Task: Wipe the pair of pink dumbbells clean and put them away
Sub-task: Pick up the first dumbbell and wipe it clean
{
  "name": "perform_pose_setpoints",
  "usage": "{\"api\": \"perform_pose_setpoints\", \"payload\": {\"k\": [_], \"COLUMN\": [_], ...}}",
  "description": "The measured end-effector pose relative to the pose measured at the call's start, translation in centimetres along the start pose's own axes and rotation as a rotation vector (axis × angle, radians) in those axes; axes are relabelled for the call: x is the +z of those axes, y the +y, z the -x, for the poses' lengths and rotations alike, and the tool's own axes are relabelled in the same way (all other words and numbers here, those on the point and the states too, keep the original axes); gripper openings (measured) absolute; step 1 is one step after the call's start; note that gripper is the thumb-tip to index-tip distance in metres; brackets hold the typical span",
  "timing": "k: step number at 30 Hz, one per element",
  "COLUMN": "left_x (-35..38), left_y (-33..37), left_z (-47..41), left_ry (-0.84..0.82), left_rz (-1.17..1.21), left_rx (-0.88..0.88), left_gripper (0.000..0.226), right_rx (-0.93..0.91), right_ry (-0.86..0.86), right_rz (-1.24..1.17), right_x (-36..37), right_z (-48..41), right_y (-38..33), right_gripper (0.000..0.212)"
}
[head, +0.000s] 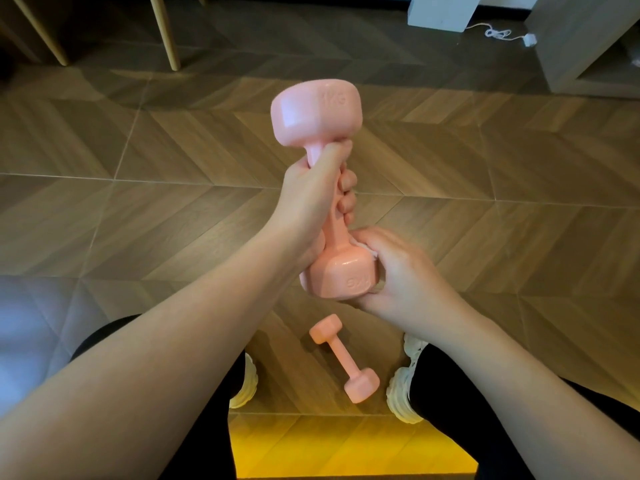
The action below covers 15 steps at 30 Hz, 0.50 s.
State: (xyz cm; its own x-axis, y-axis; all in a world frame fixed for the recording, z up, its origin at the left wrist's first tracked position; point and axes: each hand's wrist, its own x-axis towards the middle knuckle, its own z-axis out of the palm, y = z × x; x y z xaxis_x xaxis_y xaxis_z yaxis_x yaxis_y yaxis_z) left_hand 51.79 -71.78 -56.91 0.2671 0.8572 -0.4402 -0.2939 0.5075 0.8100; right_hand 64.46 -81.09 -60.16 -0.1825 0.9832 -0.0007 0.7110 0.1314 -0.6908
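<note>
Wiping is in hand. At frame centre, the left hand point(311, 192) has its fingers wrapped round the handle of one dumbbell point(317, 116). The right hand point(401, 271) presses a cloth point(367, 251) round its lower head with curled fingers. The second dumbbell point(343, 358) lies on the floor point(138, 202) at lower centre and probably needs wiping next.

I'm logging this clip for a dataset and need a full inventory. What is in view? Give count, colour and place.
held dumbbell: 1, pink, raised at centre, roughly upright
floor dumbbell: 1, pink, lying on the floor between the shoes
cloth: 1, whitish, against the held dumbbell's lower head
furniture legs: at least 2, light wood, top left
cord: 1, white, top right
cabinet: 1, grey, top right
floor: brown wood pattern, throughout
shoes: 2, white, bottom centre
left hand: 1, grips the handle
right hand: 1, cups the lower head over the cloth
</note>
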Motion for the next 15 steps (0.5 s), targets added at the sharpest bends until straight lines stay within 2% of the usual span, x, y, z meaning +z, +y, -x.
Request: {"api": "perform_pose_setpoints", "payload": {"k": [3,5,10,12,15], "left_x": [0.2,0.2,0.3,0.5,0.1], "left_y": [0.0,0.3,0.2,0.4,1.0], "left_z": [-0.1,-0.2,-0.1,-0.1,-0.3], "left_ry": [-0.023,-0.038,-0.126,-0.173,-0.175], "left_rz": [0.0,0.02,0.018,0.062,0.038], "left_rx": [-0.014,-0.019,-0.027,-0.017,0.008], "left_gripper": [0.027,0.027,0.029,0.03,0.026], "right_rx": [-0.053,-0.07,0.014,0.003,-0.076], "right_ry": [0.146,0.237,0.004,0.028,0.16], "right_rz": [0.136,0.135,-0.146,-0.153,0.015], "right_x": [0.0,0.0,0.0,-0.3,-1.0], "right_z": [0.3,0.6,0.0,-0.2,0.0], "right_y": [0.1,0.1,0.4,0.7,0.8], "right_gripper": [0.054,0.056,0.054,0.055,0.052]}}
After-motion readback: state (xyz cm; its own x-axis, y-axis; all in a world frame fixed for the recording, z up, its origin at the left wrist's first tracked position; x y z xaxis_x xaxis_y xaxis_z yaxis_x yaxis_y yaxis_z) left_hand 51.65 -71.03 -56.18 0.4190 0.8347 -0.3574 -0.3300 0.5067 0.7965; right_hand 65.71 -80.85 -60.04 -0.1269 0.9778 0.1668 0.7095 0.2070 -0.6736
